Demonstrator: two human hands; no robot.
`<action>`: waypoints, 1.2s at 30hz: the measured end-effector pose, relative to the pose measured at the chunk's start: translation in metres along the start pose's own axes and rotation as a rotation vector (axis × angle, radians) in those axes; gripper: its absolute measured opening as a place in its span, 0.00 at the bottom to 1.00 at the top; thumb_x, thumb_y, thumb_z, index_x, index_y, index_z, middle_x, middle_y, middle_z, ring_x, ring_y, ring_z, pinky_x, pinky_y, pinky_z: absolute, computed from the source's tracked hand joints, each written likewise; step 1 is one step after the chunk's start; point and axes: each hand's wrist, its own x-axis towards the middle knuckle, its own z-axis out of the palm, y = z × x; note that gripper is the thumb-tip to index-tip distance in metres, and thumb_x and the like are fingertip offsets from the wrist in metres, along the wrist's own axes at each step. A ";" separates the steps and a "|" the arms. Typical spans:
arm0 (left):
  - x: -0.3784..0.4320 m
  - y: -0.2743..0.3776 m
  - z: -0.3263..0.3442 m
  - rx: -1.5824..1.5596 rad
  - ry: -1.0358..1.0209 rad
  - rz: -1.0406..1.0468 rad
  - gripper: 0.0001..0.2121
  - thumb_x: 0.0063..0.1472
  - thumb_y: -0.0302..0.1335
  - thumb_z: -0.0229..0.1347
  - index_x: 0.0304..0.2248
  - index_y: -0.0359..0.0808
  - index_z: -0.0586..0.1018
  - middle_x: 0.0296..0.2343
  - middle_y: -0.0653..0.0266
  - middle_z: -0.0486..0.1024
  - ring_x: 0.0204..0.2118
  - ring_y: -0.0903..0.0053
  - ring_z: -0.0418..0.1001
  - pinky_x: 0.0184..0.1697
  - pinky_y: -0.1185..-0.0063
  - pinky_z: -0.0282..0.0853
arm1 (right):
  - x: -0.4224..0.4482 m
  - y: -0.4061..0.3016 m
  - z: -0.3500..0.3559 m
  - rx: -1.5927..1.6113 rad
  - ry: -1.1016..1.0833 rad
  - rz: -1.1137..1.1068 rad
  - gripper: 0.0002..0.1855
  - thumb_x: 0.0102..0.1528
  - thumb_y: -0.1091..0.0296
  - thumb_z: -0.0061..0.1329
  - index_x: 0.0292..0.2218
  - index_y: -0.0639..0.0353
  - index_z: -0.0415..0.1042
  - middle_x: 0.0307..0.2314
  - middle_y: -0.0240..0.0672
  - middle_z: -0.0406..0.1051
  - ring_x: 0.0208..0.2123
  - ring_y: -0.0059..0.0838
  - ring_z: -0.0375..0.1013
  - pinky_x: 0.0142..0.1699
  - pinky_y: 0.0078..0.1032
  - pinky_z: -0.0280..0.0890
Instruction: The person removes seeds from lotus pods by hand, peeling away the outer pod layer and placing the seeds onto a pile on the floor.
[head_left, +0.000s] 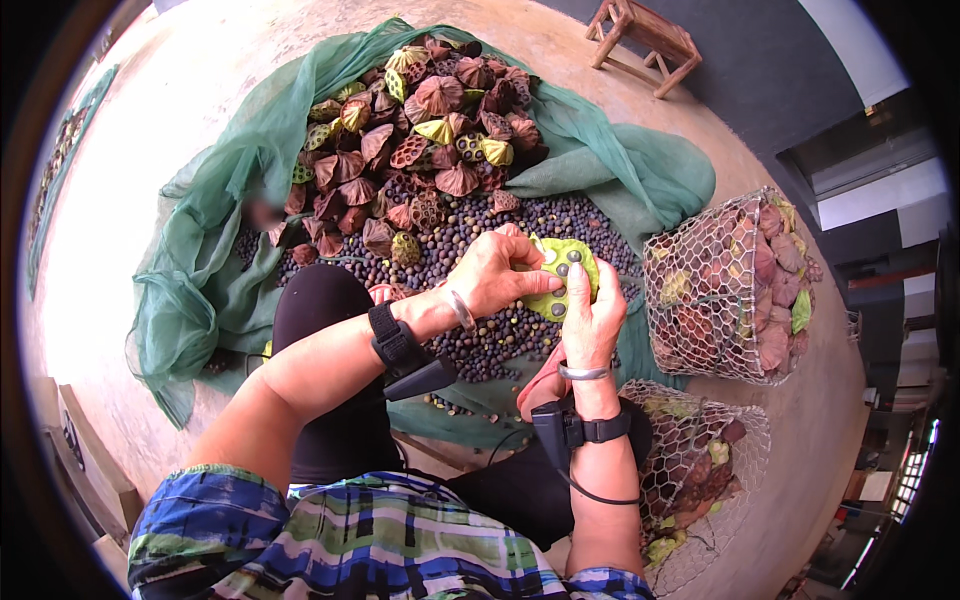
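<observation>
A green lotus seed pod (556, 283) with several dark seeds in its flat face is held between my two hands. My right hand (594, 311) grips its near right edge, the thumb lying across the face. From the left, my left hand (495, 268) pinches the pod's other edge with thumb and fingers, beside a torn pale spot. Under both hands spreads a layer of loose dark lotus seeds (487, 341) on green mesh netting (630, 172). Beyond them rises a heap of dried brown and some green lotus pods (439, 94).
At my right stands a wire-mesh basket (701, 281) full of pods. A second wire-mesh basket (739, 502) with some pods is nearer my right leg. A wooden stool (645, 41) stands on the concrete floor by the dark wall. Another strip of netting (67, 172) with pods lies far left.
</observation>
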 end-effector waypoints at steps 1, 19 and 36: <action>0.000 -0.002 -0.001 -0.133 -0.031 -0.042 0.12 0.45 0.32 0.61 0.23 0.30 0.76 0.21 0.64 0.68 0.24 0.80 0.65 0.27 0.82 0.62 | 0.002 -0.004 -0.001 0.105 -0.050 0.126 0.13 0.53 0.64 0.42 0.33 0.68 0.65 0.22 0.40 0.68 0.24 0.30 0.68 0.31 0.25 0.62; 0.000 0.001 -0.001 -0.720 -0.135 -0.495 0.13 0.51 0.27 0.56 0.34 0.31 0.70 0.26 0.65 0.72 0.26 0.80 0.73 0.31 0.84 0.69 | 0.011 0.004 -0.002 0.555 0.027 0.474 0.10 0.54 0.66 0.43 0.32 0.66 0.64 0.23 0.29 0.66 0.22 0.13 0.64 0.23 0.13 0.63; -0.002 0.005 -0.004 -0.513 -0.076 -0.376 0.06 0.45 0.20 0.51 0.25 0.26 0.76 0.19 0.63 0.74 0.20 0.82 0.71 0.24 0.85 0.70 | 0.001 -0.003 -0.004 0.363 -0.162 0.299 0.13 0.52 0.64 0.46 0.27 0.67 0.65 0.18 0.30 0.68 0.19 0.15 0.64 0.24 0.17 0.60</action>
